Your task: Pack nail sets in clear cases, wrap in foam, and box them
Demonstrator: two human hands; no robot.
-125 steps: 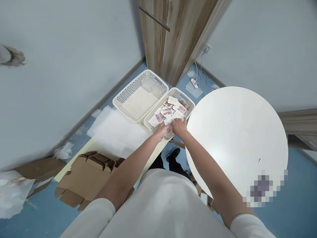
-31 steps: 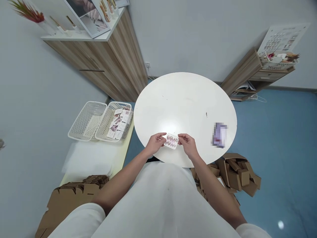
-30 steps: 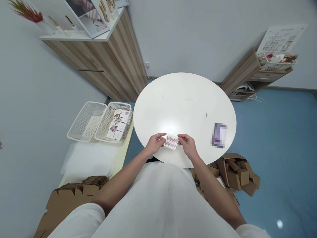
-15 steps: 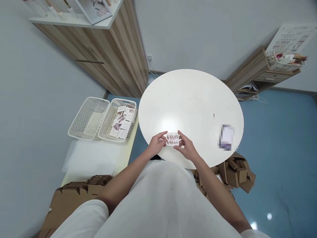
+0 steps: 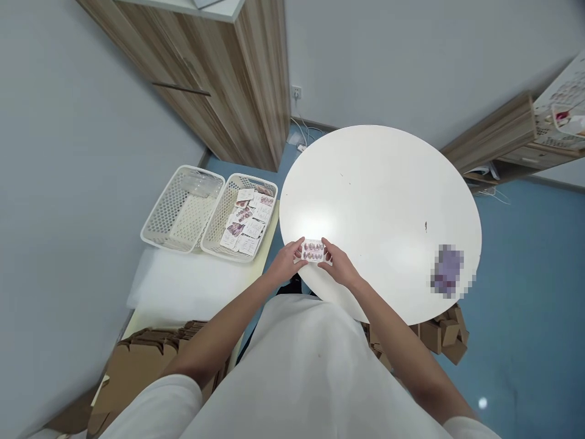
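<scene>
A small flat pack of press-on nails (image 5: pixel 313 250), with two rows of glossy oval nails, is held level over the near edge of the round white table (image 5: pixel 379 195). My left hand (image 5: pixel 286 262) pinches its left end between thumb and fingers. At the other end, my right hand (image 5: pixel 339 264) grips it the same way. The fingertips behind the pack are partly hidden.
Left of the table, a white basket (image 5: pixel 214 235) holds several printed cards and packs (image 5: pixel 247 219), beside another white basket (image 5: pixel 159 210). Folded cardboard (image 5: pixel 137 372) lies at lower left, and cardboard boxes (image 5: pixel 450 332) below the table's right side. A blurred purple item (image 5: pixel 448 268) rests on the table.
The view has swung left and down, so the table and baskets sit farther right. Both hands still hold the pack, which has tilted slightly.
</scene>
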